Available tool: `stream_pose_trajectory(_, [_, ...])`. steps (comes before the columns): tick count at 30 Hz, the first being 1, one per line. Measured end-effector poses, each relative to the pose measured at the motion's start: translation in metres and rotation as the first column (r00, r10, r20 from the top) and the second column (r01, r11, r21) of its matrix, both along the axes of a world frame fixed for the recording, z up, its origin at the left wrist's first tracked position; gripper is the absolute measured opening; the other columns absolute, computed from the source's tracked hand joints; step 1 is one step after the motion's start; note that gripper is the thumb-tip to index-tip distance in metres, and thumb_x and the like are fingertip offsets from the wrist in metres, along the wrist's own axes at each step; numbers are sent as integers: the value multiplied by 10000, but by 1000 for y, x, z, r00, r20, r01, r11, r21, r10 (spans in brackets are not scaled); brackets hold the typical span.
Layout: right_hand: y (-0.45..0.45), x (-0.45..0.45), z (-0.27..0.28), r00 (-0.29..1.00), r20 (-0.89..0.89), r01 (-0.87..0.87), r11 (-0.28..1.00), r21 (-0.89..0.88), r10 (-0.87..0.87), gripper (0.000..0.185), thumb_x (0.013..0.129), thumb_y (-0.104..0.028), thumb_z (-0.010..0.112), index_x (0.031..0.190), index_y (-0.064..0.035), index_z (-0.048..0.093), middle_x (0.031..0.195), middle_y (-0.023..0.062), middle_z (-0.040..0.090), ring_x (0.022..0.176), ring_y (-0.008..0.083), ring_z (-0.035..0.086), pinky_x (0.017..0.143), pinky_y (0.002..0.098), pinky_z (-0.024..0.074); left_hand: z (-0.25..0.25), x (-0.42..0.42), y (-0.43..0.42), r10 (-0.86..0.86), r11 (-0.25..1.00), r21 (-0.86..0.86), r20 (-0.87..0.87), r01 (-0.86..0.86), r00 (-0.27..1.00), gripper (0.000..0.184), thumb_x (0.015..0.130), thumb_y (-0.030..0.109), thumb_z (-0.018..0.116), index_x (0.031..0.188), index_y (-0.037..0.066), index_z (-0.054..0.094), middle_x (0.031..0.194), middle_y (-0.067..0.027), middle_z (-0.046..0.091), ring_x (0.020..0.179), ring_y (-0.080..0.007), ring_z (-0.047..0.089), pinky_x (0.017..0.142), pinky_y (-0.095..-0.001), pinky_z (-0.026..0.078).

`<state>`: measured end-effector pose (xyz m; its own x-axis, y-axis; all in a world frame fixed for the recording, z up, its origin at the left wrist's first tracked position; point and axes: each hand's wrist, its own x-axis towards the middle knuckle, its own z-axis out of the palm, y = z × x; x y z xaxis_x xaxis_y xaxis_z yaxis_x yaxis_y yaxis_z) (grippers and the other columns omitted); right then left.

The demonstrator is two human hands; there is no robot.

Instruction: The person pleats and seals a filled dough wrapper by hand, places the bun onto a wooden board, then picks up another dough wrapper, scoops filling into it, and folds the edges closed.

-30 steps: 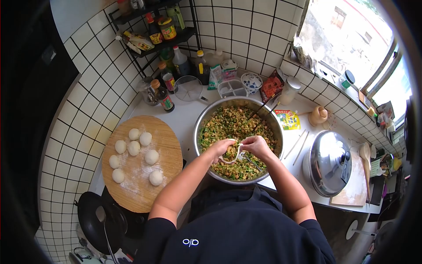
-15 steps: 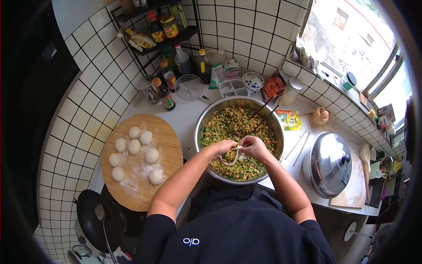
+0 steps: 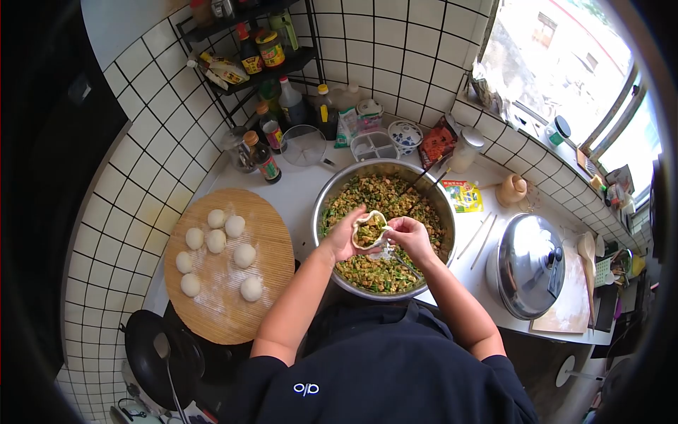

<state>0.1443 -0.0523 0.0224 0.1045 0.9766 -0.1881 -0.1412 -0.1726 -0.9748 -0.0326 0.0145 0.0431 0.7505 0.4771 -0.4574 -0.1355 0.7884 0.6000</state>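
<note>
Over a big metal bowl (image 3: 326,185) of chopped green and brown filling (image 3: 374,185), my left hand (image 3: 340,239) cups a round dough wrapper (image 3: 356,242) with filling inside it. My right hand (image 3: 412,239) pinches the wrapper's right edge between thumb and fingertips. The wrapper's mouth faces up, so the filling in it shows. A spoon (image 3: 404,260) rests in the bowl just below my hands, partly hidden. Dark chopsticks (image 3: 428,174) lean on the bowl's far right rim. Several round white buns (image 3: 244,256) sit on a floured wooden board (image 3: 272,226) to the left.
A lidded steel pot (image 3: 526,265) stands to the right, with two loose sticks (image 3: 484,239) beside it. Sauce bottles (image 3: 263,159), a strainer (image 3: 304,145) and a divided container (image 3: 374,145) line the back. A black wok (image 3: 155,360) is at lower left.
My left hand has turned palm up under the wrapper and shifted slightly left. The wrapper has opened toward me, showing its filling. My right hand has moved slightly right, still pinching the edge.
</note>
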Motion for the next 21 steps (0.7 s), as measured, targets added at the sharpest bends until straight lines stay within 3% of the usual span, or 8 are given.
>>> stream_pose_trajectory(2, [0,-2,0,988,157,-2,1000,25,-2,109,735,-37,649,806,-7,572,737,38,599,636,93,566,580,216,473,3,10,-7,46,981,195,-223,-1,974,399,865,370,497,1176,121,473,1084,-85,544,987,-207,554,737,-397,541])
stream_pose_trajectory(3, [1,-2,0,980,201,-12,1000,3,11,119,722,-29,649,802,6,568,722,39,591,643,101,569,593,223,476,9,12,-9,52,975,223,-285,14,957,330,841,272,562,1133,132,497,1012,-49,560,897,-177,578,671,-352,564])
stream_pose_trajectory(6, [-1,-9,4,971,224,83,996,21,-85,139,720,-31,651,830,13,578,697,34,588,640,102,574,594,226,479,-2,14,-2,-57,946,271,-399,177,915,288,844,264,552,1093,122,521,982,-31,572,832,-149,592,580,-303,569])
stream_pose_trajectory(10, [-2,-1,6,978,181,-74,986,-148,101,165,728,-41,660,864,22,591,722,65,620,643,105,589,606,221,485,-5,15,2,-102,932,260,-477,251,873,233,815,209,559,1023,103,556,933,-29,591,777,-128,599,542,-282,565])
stream_pose_trajectory(14, [-4,-1,-2,938,334,-71,994,-80,94,149,730,-49,656,844,24,594,731,74,634,620,93,582,588,218,476,-3,16,4,-163,935,200,-489,292,857,222,819,239,516,999,117,563,924,-35,595,761,-140,604,535,-304,563])
stream_pose_trajectory(17, [-4,-4,-6,941,328,47,993,106,-80,135,704,-52,674,800,11,603,686,46,615,580,82,564,549,225,461,-1,17,8,-195,960,90,-472,267,860,240,837,277,470,1002,130,563,923,-40,596,757,-154,605,536,-325,561])
stream_pose_trajectory(20, [-4,2,14,974,205,-71,989,-131,97,146,695,-57,680,804,2,603,673,34,606,600,80,561,551,230,456,2,17,6,-191,953,116,-484,279,854,256,849,275,434,1011,120,559,916,-50,596,748,-165,606,536,-335,558])
stream_pose_trajectory(21, [-5,4,16,967,228,-79,987,-137,109,159,693,-58,681,816,9,606,677,34,606,597,86,563,554,234,464,3,17,3,-189,944,148,-489,295,852,257,851,265,429,1014,112,556,914,-53,596,745,-166,606,537,-334,558])
